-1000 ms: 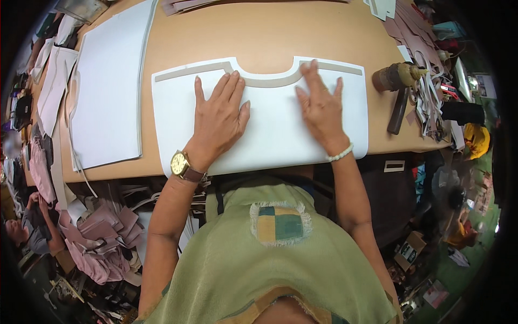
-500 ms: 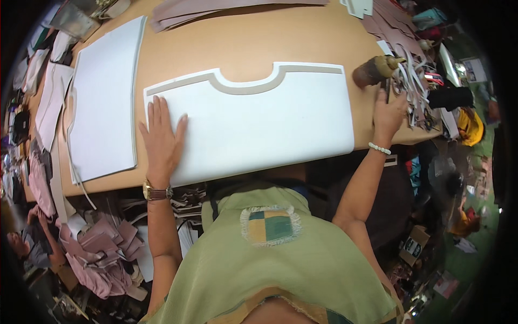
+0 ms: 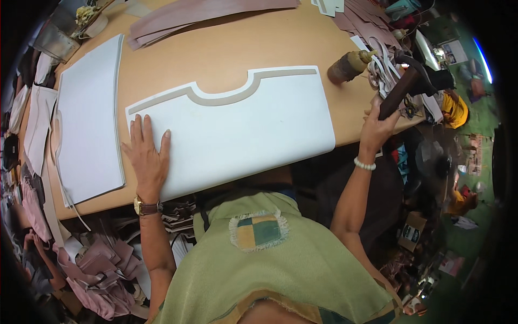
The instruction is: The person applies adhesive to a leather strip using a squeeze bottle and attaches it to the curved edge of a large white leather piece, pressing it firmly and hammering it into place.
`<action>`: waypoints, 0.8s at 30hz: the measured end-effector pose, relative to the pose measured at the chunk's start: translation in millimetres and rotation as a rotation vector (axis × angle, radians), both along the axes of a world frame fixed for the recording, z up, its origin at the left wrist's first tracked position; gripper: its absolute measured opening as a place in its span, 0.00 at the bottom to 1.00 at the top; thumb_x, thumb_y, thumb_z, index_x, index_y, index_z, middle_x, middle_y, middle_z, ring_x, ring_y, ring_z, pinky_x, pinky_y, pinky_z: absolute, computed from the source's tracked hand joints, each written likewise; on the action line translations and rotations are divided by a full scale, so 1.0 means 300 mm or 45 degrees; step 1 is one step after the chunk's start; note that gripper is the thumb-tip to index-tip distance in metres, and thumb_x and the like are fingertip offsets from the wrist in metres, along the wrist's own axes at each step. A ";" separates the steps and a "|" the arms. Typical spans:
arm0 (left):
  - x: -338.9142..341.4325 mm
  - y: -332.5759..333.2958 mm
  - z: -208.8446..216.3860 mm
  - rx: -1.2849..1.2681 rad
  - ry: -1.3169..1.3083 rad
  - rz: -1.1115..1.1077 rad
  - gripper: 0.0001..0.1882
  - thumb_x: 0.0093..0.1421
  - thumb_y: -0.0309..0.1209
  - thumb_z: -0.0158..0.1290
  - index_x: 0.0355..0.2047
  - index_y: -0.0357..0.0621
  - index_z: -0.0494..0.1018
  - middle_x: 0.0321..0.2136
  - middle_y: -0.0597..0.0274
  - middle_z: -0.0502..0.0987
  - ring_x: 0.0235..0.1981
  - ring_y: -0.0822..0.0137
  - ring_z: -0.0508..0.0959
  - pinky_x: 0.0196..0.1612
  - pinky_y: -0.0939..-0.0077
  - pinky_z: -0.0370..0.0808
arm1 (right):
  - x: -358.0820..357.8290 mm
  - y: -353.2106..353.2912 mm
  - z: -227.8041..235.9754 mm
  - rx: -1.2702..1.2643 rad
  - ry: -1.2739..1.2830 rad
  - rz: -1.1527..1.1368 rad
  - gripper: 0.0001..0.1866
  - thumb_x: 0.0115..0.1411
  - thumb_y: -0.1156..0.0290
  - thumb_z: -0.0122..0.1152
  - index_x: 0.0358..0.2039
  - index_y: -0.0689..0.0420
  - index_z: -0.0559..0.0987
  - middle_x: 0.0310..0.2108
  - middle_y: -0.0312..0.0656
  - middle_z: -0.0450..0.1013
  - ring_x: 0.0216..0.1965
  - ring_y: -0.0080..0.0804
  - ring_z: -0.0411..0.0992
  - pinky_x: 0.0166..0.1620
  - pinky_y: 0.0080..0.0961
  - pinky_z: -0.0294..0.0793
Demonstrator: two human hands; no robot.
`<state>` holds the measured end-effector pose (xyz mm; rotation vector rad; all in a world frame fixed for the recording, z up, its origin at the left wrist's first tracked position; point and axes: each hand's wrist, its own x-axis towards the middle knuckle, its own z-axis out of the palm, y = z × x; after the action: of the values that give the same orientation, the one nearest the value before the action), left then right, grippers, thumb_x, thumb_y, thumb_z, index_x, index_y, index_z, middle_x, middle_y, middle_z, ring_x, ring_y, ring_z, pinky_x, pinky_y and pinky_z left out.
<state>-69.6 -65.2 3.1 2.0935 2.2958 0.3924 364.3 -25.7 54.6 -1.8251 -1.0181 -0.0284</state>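
Note:
A white sheet panel (image 3: 253,132) with a notched far edge lies in front of me, its near edge rounded at the table's edge. A grey-beige strip (image 3: 216,100) follows the notched edge. My left hand (image 3: 147,156) rests flat on the panel's left end, fingers spread, fingertips by the strip. My right hand (image 3: 376,127) is closed around the handle of a hammer (image 3: 399,94), raised above the table's right side. The hammer's dark head points away from me, over the scraps.
A stack of white sheets (image 3: 91,119) lies left. A brown glue bottle (image 3: 345,67) stands by trimmed strips (image 3: 382,73) at right. Mauve pieces (image 3: 210,19) lie at the far side. Below left are mauve offcuts (image 3: 102,259) and another person's arm (image 3: 46,262).
My right hand has picked up the hammer from beside the scraps and lifted it. My left hand stays flat on the panel. The whole view has shifted and turned slightly.

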 end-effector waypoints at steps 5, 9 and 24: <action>-0.005 -0.006 -0.004 0.007 -0.062 0.004 0.28 0.60 0.45 0.44 0.58 0.48 0.59 0.62 0.49 0.51 0.64 0.51 0.47 0.59 0.37 0.36 | -0.177 -0.155 0.015 -0.214 -0.167 0.460 0.24 0.54 0.77 0.56 0.52 0.65 0.64 0.38 0.55 0.73 0.39 0.43 0.74 0.40 0.31 0.71; 0.012 -0.005 0.013 0.003 -0.063 -0.013 0.26 0.61 0.44 0.44 0.59 0.53 0.60 0.62 0.48 0.51 0.64 0.49 0.47 0.59 0.37 0.36 | -0.184 -0.127 -0.030 -0.187 -0.385 0.651 0.33 0.54 0.78 0.55 0.61 0.58 0.57 0.51 0.58 0.65 0.52 0.49 0.66 0.51 0.31 0.66; 0.004 -0.008 0.002 -0.015 -0.057 -0.005 0.25 0.62 0.42 0.42 0.59 0.56 0.59 0.63 0.51 0.48 0.65 0.53 0.45 0.60 0.38 0.35 | -0.241 -0.083 -0.029 -0.517 -0.253 0.706 0.35 0.53 0.78 0.55 0.62 0.54 0.55 0.43 0.58 0.70 0.37 0.54 0.72 0.40 0.39 0.70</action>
<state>-68.4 -67.6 3.8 2.0618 2.2634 0.4209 292.1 -50.7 45.8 -1.8525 -1.7433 0.3631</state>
